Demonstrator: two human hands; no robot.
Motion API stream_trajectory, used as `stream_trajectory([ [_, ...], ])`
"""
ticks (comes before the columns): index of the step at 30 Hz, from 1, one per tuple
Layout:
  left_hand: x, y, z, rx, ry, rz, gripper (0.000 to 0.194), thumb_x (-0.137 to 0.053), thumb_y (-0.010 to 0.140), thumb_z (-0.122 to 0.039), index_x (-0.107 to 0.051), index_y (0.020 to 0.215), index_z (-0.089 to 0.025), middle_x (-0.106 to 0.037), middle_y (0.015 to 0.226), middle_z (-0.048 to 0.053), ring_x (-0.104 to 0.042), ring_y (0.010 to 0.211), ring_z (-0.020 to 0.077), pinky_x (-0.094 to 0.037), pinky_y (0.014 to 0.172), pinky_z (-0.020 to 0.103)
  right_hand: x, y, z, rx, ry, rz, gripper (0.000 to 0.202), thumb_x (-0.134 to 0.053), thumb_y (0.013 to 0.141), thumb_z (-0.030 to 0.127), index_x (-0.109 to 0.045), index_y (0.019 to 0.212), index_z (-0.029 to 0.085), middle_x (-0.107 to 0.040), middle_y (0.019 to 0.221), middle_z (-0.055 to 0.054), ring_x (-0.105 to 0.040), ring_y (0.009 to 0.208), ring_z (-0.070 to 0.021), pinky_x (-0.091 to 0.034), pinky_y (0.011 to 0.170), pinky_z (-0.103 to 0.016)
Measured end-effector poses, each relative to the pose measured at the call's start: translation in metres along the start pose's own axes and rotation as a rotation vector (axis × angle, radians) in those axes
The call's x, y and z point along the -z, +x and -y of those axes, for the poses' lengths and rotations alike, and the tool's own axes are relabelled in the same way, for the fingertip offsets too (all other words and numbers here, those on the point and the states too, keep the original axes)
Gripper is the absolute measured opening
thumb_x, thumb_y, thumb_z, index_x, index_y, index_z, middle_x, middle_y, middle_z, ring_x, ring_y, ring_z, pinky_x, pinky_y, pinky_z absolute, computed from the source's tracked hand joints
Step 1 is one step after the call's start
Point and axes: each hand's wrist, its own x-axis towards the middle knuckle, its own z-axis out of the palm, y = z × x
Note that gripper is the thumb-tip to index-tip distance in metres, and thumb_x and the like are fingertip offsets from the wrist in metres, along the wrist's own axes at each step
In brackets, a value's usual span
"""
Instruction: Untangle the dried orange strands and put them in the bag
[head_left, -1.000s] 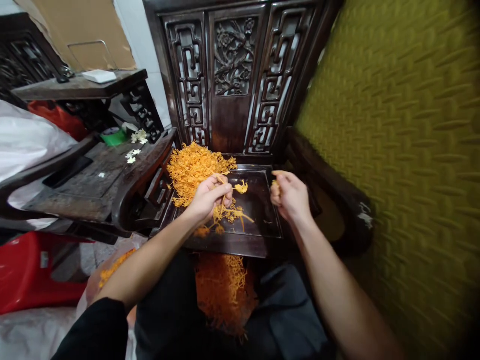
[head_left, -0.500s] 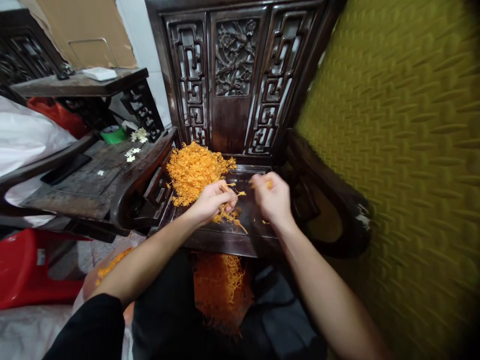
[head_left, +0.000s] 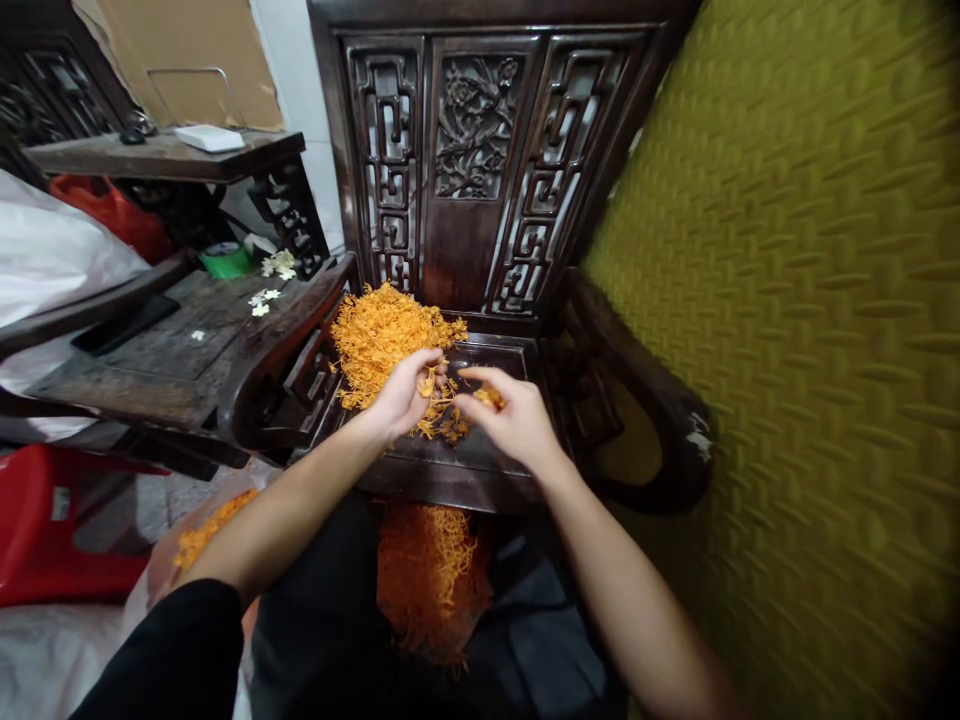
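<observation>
A heap of small, branching orange plastic flower pieces [head_left: 386,335] lies on the dark wooden chair seat [head_left: 499,450]. At the heap's right edge, my left hand [head_left: 405,395] is closed around an orange piece, with its palm turned partly inward. Just to the right, my right hand [head_left: 510,415] keeps several orange bits in its curled fingers. Its thumb and forefinger are apart and point at the left hand. A few loose orange sprigs [head_left: 450,428] lie on the seat below and between the hands.
Below the seat, an orange bag [head_left: 412,590] contains more thin orange pieces. At left are another wooden chair [head_left: 161,360] with green tape [head_left: 227,262] and pale flower pieces [head_left: 264,300], and a red plastic stool [head_left: 30,530]. A yellow-green textured surface [head_left: 810,250] rises at right.
My right hand has moved left and slightly down toward my left hand, and its thumb and forefinger have spread. My left hand has shifted a little left and turned its palm inward.
</observation>
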Motion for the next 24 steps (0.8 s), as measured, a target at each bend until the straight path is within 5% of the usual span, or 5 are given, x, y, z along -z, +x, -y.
stream_trajectory([
  [6, -0.005, -0.011, 0.004, -0.056, 0.024, 0.065, 0.03, -0.067, 0.067, -0.017, -0.074, 0.095, -0.01, -0.07, 0.095, 0.009, -0.062, 0.085, 0.0157, -0.048, 0.073, 0.026, -0.022, 0.003, -0.005, 0.157, -0.265, 0.119, 0.042, -0.07, 0.091, 0.041, -0.066, 0.129, 0.022, -0.074, 0.124, -0.01, -0.071, 0.109, -0.0276, -0.053, 0.096, -0.039],
  [10, 0.005, -0.007, -0.002, -0.03, 0.09, 0.201, 0.036, -0.068, 0.065, -0.015, -0.076, 0.099, -0.01, -0.072, 0.098, 0.01, -0.062, 0.083, 0.0148, -0.047, 0.069, 0.025, -0.02, 0.004, -0.008, 0.153, -0.241, 0.021, 0.023, -0.055, 0.101, 0.034, -0.07, 0.112, 0.021, -0.076, 0.114, -0.008, -0.073, 0.099, -0.0228, -0.053, 0.088, -0.033],
  [15, 0.017, -0.005, -0.003, -0.044, 0.364, 0.297, 0.032, -0.079, 0.068, -0.016, -0.078, 0.1, -0.012, -0.073, 0.087, 0.007, -0.063, 0.076, 0.013, -0.047, 0.07, 0.025, -0.015, 0.004, -0.008, -0.001, -0.235, -0.087, 0.027, -0.046, 0.104, 0.04, -0.064, 0.101, 0.02, -0.075, 0.086, -0.006, -0.07, 0.072, -0.0196, -0.049, 0.066, -0.029],
  [19, 0.016, 0.002, -0.002, -0.128, 0.375, 0.164, 0.025, -0.086, 0.064, -0.016, -0.076, 0.086, -0.009, -0.071, 0.075, 0.007, -0.062, 0.066, 0.0123, -0.045, 0.061, 0.024, -0.016, 0.001, -0.004, 0.032, -0.231, -0.145, 0.024, -0.044, 0.104, 0.036, -0.06, 0.095, 0.02, -0.071, 0.08, -0.006, -0.067, 0.069, -0.0182, -0.047, 0.066, -0.029],
  [24, 0.035, 0.028, -0.028, -0.284, 0.048, -0.246, 0.018, -0.073, 0.062, 0.002, -0.065, 0.072, -0.01, -0.064, 0.065, 0.002, -0.054, 0.054, 0.007, -0.037, 0.048, 0.017, -0.005, -0.01, 0.016, 0.105, 0.135, -0.566, 0.02, -0.048, 0.104, 0.037, -0.058, 0.095, 0.022, -0.064, 0.072, -0.001, -0.056, 0.054, -0.0121, -0.044, 0.054, -0.026],
])
